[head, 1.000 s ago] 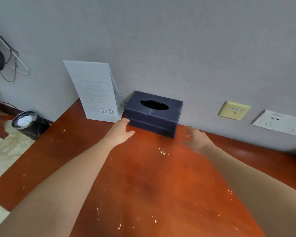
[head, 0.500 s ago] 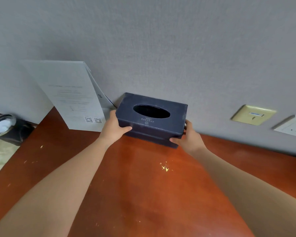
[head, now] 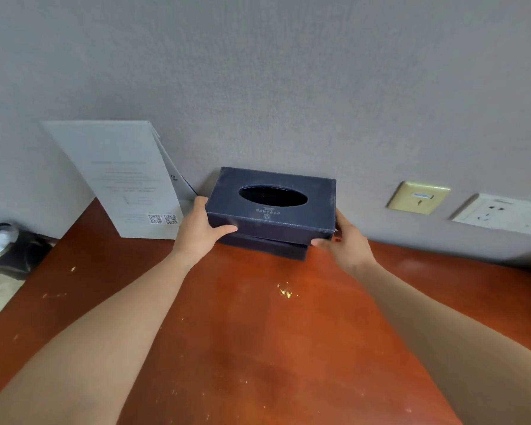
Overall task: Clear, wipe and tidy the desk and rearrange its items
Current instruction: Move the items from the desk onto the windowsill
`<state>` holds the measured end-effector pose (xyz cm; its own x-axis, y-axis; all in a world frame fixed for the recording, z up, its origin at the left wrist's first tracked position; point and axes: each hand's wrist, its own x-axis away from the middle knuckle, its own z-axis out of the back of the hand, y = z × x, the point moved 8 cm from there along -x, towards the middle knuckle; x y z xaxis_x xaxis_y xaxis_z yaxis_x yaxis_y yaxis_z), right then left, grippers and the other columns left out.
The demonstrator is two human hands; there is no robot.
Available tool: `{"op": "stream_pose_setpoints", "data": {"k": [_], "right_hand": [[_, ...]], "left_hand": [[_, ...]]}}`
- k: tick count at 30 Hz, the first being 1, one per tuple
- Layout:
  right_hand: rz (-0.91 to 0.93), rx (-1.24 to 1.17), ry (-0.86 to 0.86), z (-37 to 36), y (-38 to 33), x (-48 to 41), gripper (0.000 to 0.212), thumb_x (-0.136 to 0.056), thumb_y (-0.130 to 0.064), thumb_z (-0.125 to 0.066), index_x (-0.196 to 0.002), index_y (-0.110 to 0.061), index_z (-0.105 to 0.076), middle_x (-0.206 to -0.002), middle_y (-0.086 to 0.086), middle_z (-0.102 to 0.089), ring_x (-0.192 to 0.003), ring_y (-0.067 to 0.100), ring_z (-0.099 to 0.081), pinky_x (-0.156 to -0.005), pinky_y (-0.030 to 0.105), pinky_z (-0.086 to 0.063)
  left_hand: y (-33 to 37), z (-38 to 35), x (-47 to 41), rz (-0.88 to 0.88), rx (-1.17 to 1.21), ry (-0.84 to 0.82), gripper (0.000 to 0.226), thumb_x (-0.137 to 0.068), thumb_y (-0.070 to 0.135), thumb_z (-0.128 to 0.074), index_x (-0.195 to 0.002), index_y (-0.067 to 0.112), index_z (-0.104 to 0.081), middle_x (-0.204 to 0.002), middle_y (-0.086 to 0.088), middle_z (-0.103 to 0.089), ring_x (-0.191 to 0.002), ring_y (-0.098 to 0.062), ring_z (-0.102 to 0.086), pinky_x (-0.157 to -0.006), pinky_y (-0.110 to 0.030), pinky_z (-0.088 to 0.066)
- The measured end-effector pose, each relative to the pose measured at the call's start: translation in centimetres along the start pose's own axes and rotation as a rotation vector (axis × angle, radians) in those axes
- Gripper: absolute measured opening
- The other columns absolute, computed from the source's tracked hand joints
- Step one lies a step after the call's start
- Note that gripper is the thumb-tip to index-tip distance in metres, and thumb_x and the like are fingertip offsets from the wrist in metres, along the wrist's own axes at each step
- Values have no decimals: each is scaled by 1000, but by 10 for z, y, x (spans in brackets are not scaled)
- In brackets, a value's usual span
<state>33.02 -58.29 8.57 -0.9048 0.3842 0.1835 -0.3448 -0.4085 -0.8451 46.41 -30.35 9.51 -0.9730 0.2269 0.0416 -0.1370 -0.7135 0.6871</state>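
A dark blue tissue box (head: 276, 223) with an oval slot in its lid sits at the back of the reddish wooden desk (head: 258, 348), against the grey wall. My left hand (head: 198, 230) grips its left end, thumb across the front face. My right hand (head: 345, 243) grips its right end, thumb on the front corner. The lid part looks slightly raised or shifted over the lower part. A white folded info card (head: 126, 182) with QR codes leans on the wall just left of the box.
Yellow crumbs (head: 285, 291) and small specks lie on the desk in front of the box. A gold wall plate (head: 417, 197) and a white socket panel (head: 503, 213) sit on the wall to the right. A black bin (head: 3, 250) stands on the floor, left.
Both hands reached forward from the desk surface and took hold of the two ends of the tissue box. The view moved closer to the box.
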Motion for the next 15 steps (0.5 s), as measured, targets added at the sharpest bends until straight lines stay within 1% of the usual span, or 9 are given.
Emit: {"op": "stream_pose_setpoints", "data": {"k": [4, 8, 10, 12, 13, 15], "right_hand": [[27, -63, 19, 36, 0, 20, 83, -82, -13, -76, -147, -46, -34, -132, -19, -60, -120, 9, -58, -104, 29, -43], [63, -125, 52, 77, -3, 53, 78, -83, -11, -74, -145, -44, -40, -127, -21, -63, -118, 6, -59, -106, 31, -43], [87, -162, 93, 101, -8, 75, 71, -84, -10, -73, -142, -40, -45, -124, -20, -64, -113, 1, -61, -102, 26, -44], [117, -207, 136, 126, -13, 101, 65, -85, -8, -72, -139, -38, -51, -120, -21, -66, -106, -7, -62, -98, 19, -44], [132, -227, 158, 139, -13, 115, 62, -85, -7, -72, -137, -36, -54, -118, -20, -68, -106, -8, -62, -97, 19, -44], [151, -264, 204, 165, -10, 143, 55, -85, -7, -72, -133, -31, -59, -115, -19, -69, -111, -1, -62, -95, 23, -48]], "left_hand": [[31, 5, 17, -71, 65, -11, 63, -76, 40, -82, -123, 22, -44, -121, 2, -64, -106, -19, -63, -90, -38, -55], [67, 3, 39, -145, 182, -48, 59, -77, 39, -82, -121, 28, -45, -122, 9, -64, -109, -12, -63, -94, -39, -55], [90, 1, 53, -179, 234, -54, 57, -78, 38, -81, -122, 29, -46, -122, 11, -63, -109, -10, -62, -94, -34, -55], [113, 0, 69, -213, 300, -57, 53, -80, 33, -80, -122, 26, -49, -121, 11, -63, -107, -5, -62, -92, -26, -54], [124, -1, 78, -229, 330, -67, 50, -82, 30, -79, -121, 25, -50, -118, 13, -64, -105, -1, -62, -90, -21, -54], [147, -4, 98, -265, 369, -100, 45, -84, 26, -77, -121, 23, -52, -116, 15, -65, -102, 7, -61, -84, -10, -51]]}}
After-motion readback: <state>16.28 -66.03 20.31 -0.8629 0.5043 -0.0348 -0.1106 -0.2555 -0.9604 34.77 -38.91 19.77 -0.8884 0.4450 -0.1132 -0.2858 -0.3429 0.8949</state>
